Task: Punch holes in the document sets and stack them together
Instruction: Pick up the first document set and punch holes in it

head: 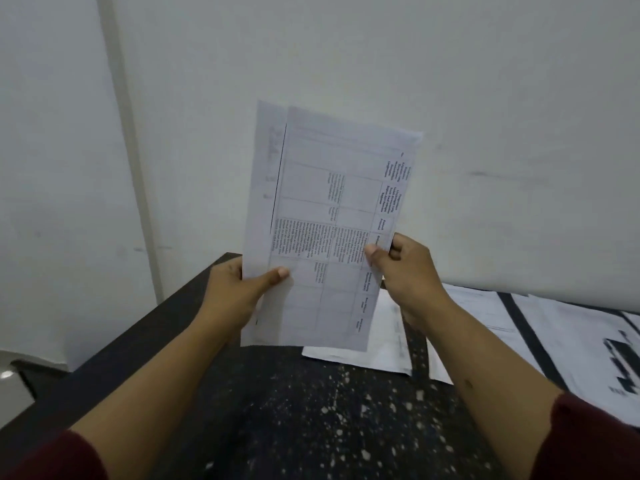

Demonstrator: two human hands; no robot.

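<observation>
Head view: both hands, left [239,289] and right [408,271], pinch the upright document set [329,216] between them.

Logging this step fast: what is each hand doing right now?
Left hand: grips the left edge of the document set, thumb on the front.
Right hand: pinches the set's right edge, held upright above the table.

Document set [325,220]: thin matt printed paper. Table [311,410]: dark, white-speckled, dull. Wall [485,98]: matt, scuffed.
</observation>
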